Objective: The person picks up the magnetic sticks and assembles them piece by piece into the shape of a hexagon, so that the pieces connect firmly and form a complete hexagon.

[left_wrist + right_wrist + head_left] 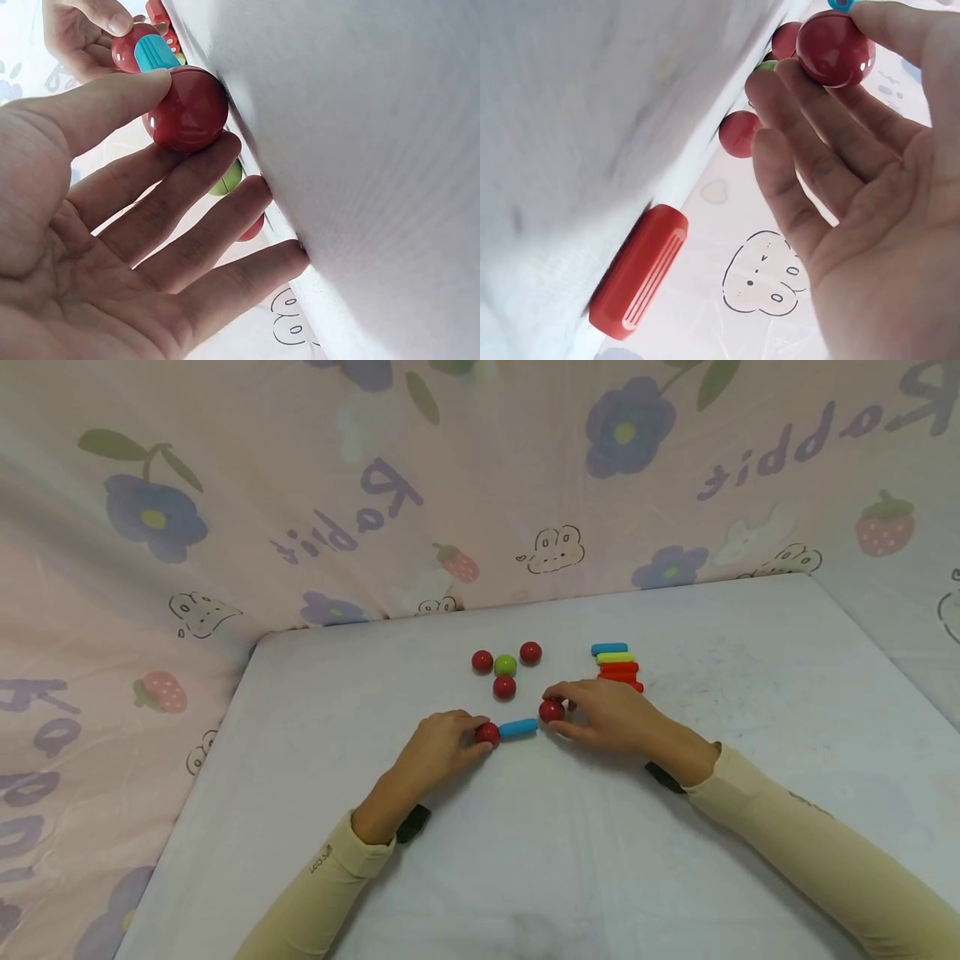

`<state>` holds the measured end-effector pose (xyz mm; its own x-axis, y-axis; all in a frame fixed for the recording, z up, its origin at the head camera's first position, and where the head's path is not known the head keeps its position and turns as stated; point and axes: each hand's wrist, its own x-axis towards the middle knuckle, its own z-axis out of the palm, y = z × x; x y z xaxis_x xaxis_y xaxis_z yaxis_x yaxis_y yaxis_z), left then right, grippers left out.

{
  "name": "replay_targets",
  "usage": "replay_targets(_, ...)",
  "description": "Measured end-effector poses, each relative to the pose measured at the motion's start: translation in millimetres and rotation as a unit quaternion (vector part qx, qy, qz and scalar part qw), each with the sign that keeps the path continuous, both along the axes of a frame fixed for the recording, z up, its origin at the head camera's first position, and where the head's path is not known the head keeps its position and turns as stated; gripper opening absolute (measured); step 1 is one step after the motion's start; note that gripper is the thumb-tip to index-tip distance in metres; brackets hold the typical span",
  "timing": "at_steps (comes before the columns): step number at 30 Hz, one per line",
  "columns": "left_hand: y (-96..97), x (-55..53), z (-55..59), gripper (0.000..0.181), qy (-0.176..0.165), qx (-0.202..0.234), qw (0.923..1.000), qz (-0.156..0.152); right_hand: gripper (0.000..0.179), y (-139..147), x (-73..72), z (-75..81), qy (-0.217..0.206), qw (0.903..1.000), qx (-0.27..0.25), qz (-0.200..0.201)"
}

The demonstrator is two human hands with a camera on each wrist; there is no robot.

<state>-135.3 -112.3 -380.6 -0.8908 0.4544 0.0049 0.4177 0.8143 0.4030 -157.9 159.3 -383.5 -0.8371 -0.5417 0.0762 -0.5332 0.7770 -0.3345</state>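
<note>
Left hand (442, 747): I pinch a red ball (488, 734) touching the blue stick (518, 728); only my left wrist view shows the other fingers spread.
Right hand (609, 714): I pinch a second red ball (552, 711) near the stick's other end.
Green ball (506, 666): whole from the head, partly hidden at both wrists.
Red stick (639, 271): ridges plain only from my right wrist.

Five balls (191, 112) are coloured red, another ball (506, 666) green. The rods (518, 728) are coloured blue, yellow and red. The pink cloth (247, 452) is printed with purple flowers (648, 422).
</note>
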Motion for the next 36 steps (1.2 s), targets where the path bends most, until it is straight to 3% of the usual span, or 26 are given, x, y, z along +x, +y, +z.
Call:
replay_targets(27,0.5,-1.0,0.0,0.038,-0.007,-0.006,0.9999,0.004,0.046,2.8,9.2,-4.6,0.012,0.9999,-0.003,0.013)
replay_targets(36,0.7,0.2,1.0,0.036,0.018,0.004,0.9998,-0.007,0.045,3.0,8.4,-6.8,0.026,0.9995,-0.003,0.02)
